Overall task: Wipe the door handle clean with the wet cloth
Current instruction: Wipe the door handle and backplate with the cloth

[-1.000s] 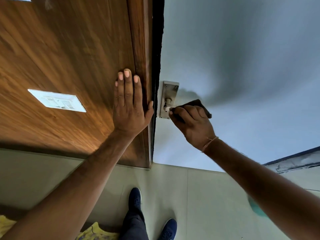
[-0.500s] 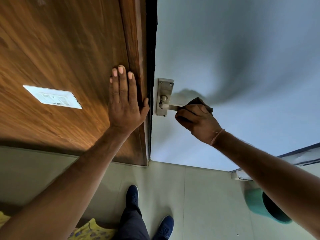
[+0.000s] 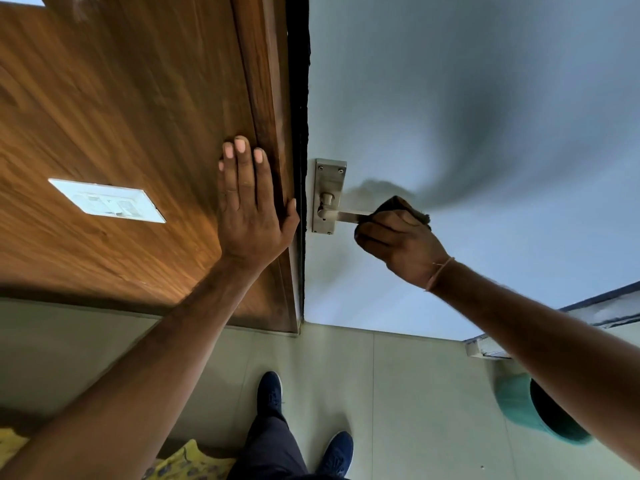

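A silver lever door handle (image 3: 341,215) on a steel backplate (image 3: 329,181) is mounted on the pale grey door (image 3: 467,116). My right hand (image 3: 403,245) grips a dark cloth (image 3: 401,204) wrapped around the outer end of the lever; the inner part of the lever is bare. My left hand (image 3: 251,209) lies flat, fingers up, against the brown wooden panel (image 3: 138,116) beside the door's edge, holding nothing.
A white switch plate (image 3: 107,200) sits on the wooden panel to the left. A green bucket (image 3: 533,410) stands on the tiled floor at lower right. My dark shoes (image 3: 272,389) are below, and yellow fabric (image 3: 187,460) lies at the bottom left.
My right hand has slid the cloth from the base of the lever outward to its end, uncovering the inner part. The left hand stays pressed on the panel.
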Tool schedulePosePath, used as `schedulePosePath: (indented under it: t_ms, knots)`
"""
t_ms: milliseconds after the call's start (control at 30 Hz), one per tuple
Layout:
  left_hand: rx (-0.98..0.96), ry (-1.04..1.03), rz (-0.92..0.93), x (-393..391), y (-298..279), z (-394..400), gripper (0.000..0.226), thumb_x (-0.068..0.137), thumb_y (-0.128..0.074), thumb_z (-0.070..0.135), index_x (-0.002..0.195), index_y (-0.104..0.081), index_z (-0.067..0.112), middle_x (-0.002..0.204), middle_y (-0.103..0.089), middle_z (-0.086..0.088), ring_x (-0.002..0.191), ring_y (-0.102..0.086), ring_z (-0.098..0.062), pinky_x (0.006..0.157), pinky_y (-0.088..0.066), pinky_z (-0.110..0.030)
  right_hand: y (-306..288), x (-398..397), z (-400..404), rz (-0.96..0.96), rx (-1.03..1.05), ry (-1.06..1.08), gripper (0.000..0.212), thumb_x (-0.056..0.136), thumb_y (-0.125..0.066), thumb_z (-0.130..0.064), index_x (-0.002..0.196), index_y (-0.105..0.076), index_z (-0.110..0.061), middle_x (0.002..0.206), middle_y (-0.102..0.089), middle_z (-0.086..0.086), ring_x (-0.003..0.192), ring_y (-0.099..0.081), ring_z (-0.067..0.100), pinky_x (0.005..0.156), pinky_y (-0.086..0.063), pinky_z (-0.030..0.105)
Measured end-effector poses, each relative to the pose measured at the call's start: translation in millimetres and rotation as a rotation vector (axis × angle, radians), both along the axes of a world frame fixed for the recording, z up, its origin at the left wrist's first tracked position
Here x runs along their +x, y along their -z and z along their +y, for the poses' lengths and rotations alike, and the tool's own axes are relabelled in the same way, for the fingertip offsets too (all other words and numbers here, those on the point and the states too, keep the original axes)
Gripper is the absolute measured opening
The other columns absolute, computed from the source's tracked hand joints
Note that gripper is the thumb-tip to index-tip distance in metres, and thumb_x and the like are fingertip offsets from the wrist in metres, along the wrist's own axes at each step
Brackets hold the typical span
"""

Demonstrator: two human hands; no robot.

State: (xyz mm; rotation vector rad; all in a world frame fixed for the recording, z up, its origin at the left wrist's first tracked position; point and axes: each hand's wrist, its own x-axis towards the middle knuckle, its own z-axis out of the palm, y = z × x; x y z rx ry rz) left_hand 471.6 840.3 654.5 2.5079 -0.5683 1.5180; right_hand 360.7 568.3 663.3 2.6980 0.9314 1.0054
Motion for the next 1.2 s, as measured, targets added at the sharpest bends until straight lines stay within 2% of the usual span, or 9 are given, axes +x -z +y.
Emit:
schedulePosePath:
  t_ms: [200,333,467,633,700,900,1067,1200]
  knots:
    - [-0.006,0.004,-0.02,2,0,-2,0.099,0.089,-0.079,0.04,0.16,-0.03,-0.009,0.157,-0.044,-0.038,0.151,-0.036,-0.051,0.131,-0.029,-0.055,4,27,54,0.047,0.059,-0.022,0.02,0.106,-0.058,-0.003,0.105,-0.078,-0.007,0.12,-0.075,0.011,0.102,-0.07,0.035,0.087,-0.054,0.044]
    - [-0.002,0.011,-0.023,3,0,1,0.102,0.087,-0.082,0.043,0.16,-0.032,-0.008,0.157,-0.045,-0.037,0.151,-0.038,-0.05,0.13,-0.032,-0.055,6,17,35,0.053,0.036,-0.006,0.019,0.105,-0.061,-0.002,0.108,-0.079,-0.007,0.119,-0.076,0.01,0.104,-0.072,0.034,0.089,-0.056,0.042]
    - [0.004,-0.015,-0.009,0,-2,1,0.1,0.087,-0.081,0.043,0.159,-0.034,-0.009,0.157,-0.046,-0.037,0.15,-0.04,-0.051,0.13,-0.033,-0.055,-1,13,24,0.049,0.033,0.012,0.03,0.107,-0.05,0.003,0.108,-0.078,-0.008,0.115,-0.076,0.008,0.103,-0.072,0.034,0.088,-0.057,0.042]
    - [0.008,-0.013,-0.012,0,-2,1,0.096,0.089,-0.08,0.042,0.157,-0.037,-0.01,0.157,-0.045,-0.037,0.15,-0.041,-0.052,0.129,-0.035,-0.056,-1,29,67,0.117,0.101,0.016,0.033,0.11,-0.045,-0.005,0.109,-0.077,-0.009,0.116,-0.074,0.008,0.108,-0.068,0.033,0.092,-0.052,0.043]
    - [0.013,-0.004,-0.019,0,-2,2,0.096,0.09,-0.08,0.043,0.158,-0.037,-0.01,0.158,-0.044,-0.037,0.151,-0.04,-0.052,0.129,-0.035,-0.056,-1,26,57,0.141,0.094,-0.011,0.034,0.11,-0.044,-0.004,0.11,-0.077,-0.008,0.118,-0.074,0.008,0.109,-0.068,0.034,0.092,-0.053,0.044]
    - [0.003,-0.009,-0.01,0,-2,2,0.097,0.09,-0.079,0.043,0.159,-0.035,-0.008,0.158,-0.044,-0.036,0.151,-0.041,-0.051,0.13,-0.034,-0.055,-1,17,22,0.132,0.042,0.011,0.029,0.1,-0.055,0.009,0.107,-0.077,-0.008,0.113,-0.075,0.008,0.102,-0.07,0.036,0.088,-0.054,0.045]
    - [0.019,-0.017,-0.014,1,-1,3,0.096,0.092,-0.078,0.045,0.159,-0.034,-0.008,0.159,-0.043,-0.035,0.151,-0.041,-0.05,0.13,-0.033,-0.055,-2,24,49,0.153,0.046,0.03,0.042,0.108,-0.035,0.002,0.108,-0.076,-0.007,0.112,-0.074,0.008,0.102,-0.069,0.035,0.089,-0.053,0.045]
    - [0.016,-0.023,-0.01,0,-2,0,0.097,0.09,-0.08,0.043,0.158,-0.036,-0.01,0.158,-0.045,-0.036,0.15,-0.042,-0.051,0.13,-0.034,-0.055,-1,13,31,0.162,0.037,0.05,0.042,0.109,-0.036,0.001,0.107,-0.077,-0.008,0.112,-0.074,0.008,0.102,-0.07,0.035,0.087,-0.054,0.046]
